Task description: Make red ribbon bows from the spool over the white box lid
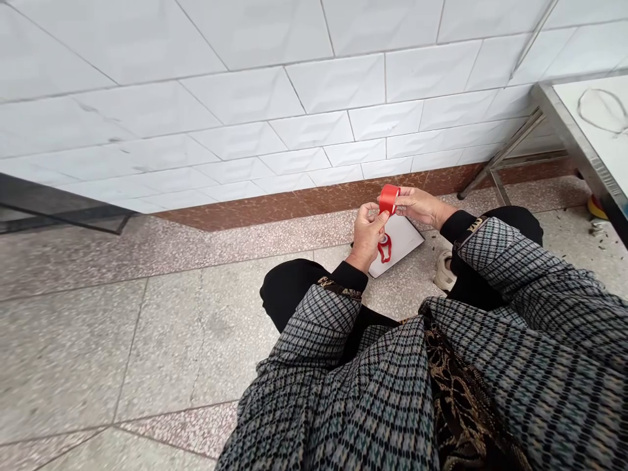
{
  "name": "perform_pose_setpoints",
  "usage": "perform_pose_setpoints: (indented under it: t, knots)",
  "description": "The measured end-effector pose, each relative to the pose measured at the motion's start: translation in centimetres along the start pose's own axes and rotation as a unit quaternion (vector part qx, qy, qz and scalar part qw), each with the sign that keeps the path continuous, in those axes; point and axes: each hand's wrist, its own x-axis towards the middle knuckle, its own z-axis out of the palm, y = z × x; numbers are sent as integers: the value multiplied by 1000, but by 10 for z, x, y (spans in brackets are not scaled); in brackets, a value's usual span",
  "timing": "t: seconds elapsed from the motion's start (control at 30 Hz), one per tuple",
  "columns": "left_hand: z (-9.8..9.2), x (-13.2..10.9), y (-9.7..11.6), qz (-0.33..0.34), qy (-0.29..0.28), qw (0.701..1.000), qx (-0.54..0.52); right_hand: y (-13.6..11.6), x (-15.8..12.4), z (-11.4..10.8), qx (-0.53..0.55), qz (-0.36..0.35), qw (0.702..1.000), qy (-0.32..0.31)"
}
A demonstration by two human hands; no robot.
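A piece of red ribbon is held up between both hands above my lap. My left hand pinches its lower end, fingers curled closed. My right hand grips the upper loop from the right side. Just below the hands a white sheet lies on the floor with a small red ribbon loop on it. Both arms wear grey patterned sleeves.
A white tiled wall with a brown skirting runs across ahead. A steel table with angled legs stands at the right. My shoe rests on the speckled floor beside the sheet. A dark panel leans at left.
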Motion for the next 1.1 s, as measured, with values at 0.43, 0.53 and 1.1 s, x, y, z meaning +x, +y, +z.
perform_pose_setpoints:
  t: [0.43, 0.53, 1.1]
  knots:
    - [-15, 11, 8, -36, -114, 992, 32, 3, 2, -6, -43, 24, 998, -41]
    - [-18, 10, 12, -51, -118, 991, 29, 0, 2, -9, -142, -31, 987, -63]
    - [-28, 4, 18, -85, -101, 990, 45, -15, -4, -22, -385, -185, 903, -51]
